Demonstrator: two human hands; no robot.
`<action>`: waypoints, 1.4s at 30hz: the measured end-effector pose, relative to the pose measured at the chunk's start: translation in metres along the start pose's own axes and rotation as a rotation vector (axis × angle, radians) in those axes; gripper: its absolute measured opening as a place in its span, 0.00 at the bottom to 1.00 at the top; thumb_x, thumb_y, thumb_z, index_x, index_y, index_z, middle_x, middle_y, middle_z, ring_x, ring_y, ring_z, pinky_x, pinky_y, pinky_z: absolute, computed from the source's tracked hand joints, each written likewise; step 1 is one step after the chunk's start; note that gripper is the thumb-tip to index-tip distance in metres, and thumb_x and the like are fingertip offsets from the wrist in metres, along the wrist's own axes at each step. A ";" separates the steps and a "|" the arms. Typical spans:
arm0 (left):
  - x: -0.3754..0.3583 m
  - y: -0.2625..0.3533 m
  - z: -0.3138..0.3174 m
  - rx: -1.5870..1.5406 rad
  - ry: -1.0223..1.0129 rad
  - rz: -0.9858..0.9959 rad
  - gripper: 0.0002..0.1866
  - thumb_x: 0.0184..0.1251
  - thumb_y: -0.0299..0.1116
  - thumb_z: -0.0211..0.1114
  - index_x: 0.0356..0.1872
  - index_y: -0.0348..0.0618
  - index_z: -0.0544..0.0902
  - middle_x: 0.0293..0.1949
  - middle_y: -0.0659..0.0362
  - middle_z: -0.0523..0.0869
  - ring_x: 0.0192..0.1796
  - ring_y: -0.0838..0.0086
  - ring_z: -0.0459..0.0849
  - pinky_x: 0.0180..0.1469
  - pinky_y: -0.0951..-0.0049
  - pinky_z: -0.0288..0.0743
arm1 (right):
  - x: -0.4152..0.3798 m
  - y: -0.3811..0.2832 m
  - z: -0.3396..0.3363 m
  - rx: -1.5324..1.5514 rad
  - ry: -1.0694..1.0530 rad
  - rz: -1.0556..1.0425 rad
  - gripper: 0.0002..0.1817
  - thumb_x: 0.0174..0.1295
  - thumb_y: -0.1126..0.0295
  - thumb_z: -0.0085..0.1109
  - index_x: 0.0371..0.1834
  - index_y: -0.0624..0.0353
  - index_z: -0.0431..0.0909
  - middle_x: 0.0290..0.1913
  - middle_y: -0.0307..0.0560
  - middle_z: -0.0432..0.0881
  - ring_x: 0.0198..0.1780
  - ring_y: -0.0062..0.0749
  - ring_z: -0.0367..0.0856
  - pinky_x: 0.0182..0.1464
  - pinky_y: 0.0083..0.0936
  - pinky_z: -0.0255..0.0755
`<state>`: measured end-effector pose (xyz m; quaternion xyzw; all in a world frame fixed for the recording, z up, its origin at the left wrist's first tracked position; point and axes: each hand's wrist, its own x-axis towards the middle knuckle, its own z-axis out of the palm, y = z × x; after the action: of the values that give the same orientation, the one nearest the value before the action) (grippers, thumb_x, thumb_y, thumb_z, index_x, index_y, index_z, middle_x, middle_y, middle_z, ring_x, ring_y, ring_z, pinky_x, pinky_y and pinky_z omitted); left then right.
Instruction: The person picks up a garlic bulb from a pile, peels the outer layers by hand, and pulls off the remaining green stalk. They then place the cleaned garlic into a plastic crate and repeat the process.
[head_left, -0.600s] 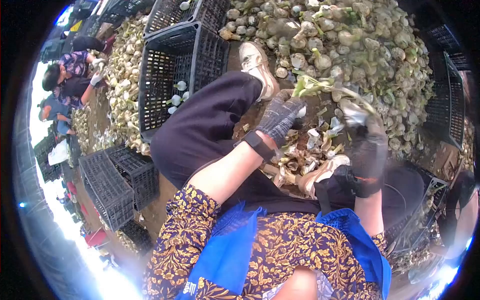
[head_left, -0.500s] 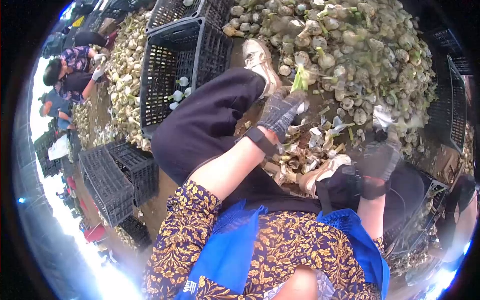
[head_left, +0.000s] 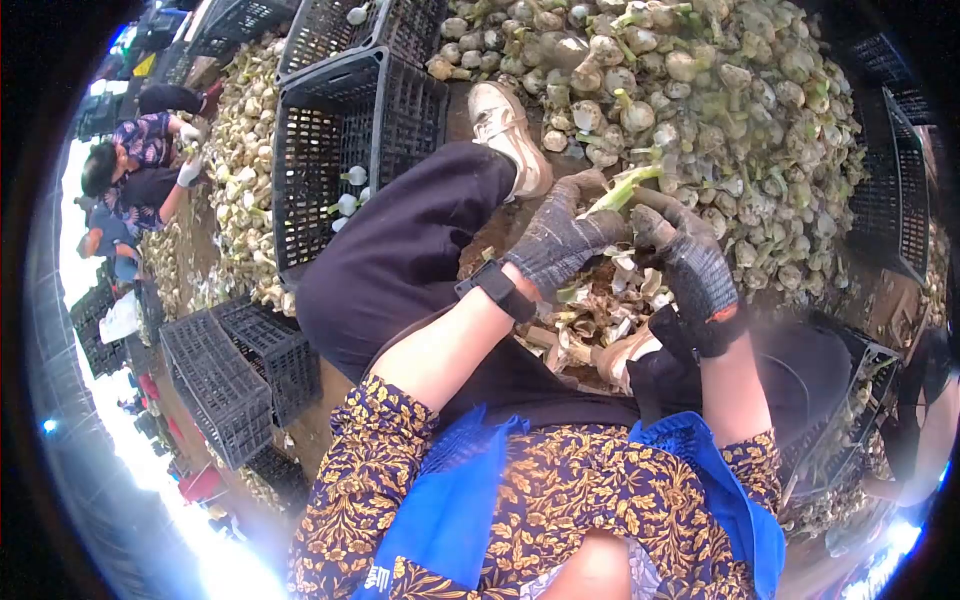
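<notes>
Both my hands wear dark grey, soiled knit gloves and are close together over a heap of peelings. My left hand point(head_left: 572, 232) is closed around a garlic stalk point(head_left: 622, 190), pale green and pointing up to the right. My right hand point(head_left: 690, 255) comes in from the other side, its fingers curled against the same garlic. The bulb itself is hidden between the gloves. Below them, torn garlic skins point(head_left: 597, 315) cover the ground between my shoes. Just beyond the hands rises a large pile of garlic bulbs point(head_left: 730, 130), some with green stems.
A black plastic crate point(head_left: 375, 150) with a few white bulbs stands left of my knee. More crates point(head_left: 215, 375) are farther left, and another crate point(head_left: 912, 200) stands at the right. Two people point(head_left: 140, 175) sit by a second garlic pile point(head_left: 245, 170). Another person's arm point(head_left: 930, 430) shows at right.
My right hand has moved left from the pile's lower edge to meet my left hand. A whitish thing beside it is gone from there. The garlic stalk now tilts to the right.
</notes>
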<state>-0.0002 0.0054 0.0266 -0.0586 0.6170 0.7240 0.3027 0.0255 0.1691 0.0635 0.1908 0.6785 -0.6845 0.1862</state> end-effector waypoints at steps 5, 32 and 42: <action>-0.005 0.009 0.005 0.195 -0.040 -0.003 0.33 0.48 0.33 0.69 0.56 0.35 0.65 0.48 0.54 0.74 0.49 0.75 0.74 0.48 0.75 0.72 | 0.011 0.013 -0.006 -0.025 -0.174 0.081 0.16 0.59 0.64 0.56 0.46 0.62 0.76 0.36 0.39 0.80 0.35 0.19 0.75 0.38 0.16 0.69; -0.001 0.008 -0.001 0.273 0.090 0.290 0.09 0.65 0.30 0.52 0.43 0.40 0.73 0.37 0.58 0.79 0.37 0.76 0.79 0.37 0.75 0.75 | -0.014 0.017 0.035 0.556 0.174 -0.096 0.11 0.59 0.69 0.53 0.38 0.66 0.73 0.36 0.43 0.79 0.33 0.22 0.76 0.38 0.18 0.70; 0.014 -0.004 -0.012 -0.797 0.295 -0.143 0.08 0.67 0.38 0.54 0.36 0.45 0.74 0.35 0.58 0.80 0.38 0.67 0.80 0.38 0.65 0.79 | -0.029 0.034 -0.007 -0.492 -0.345 -0.085 0.17 0.62 0.58 0.49 0.42 0.62 0.76 0.35 0.54 0.81 0.33 0.38 0.80 0.37 0.29 0.72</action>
<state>-0.0129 0.0002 0.0137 -0.3165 0.3202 0.8668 0.2143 0.0678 0.1753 0.0490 -0.0076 0.7897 -0.5289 0.3106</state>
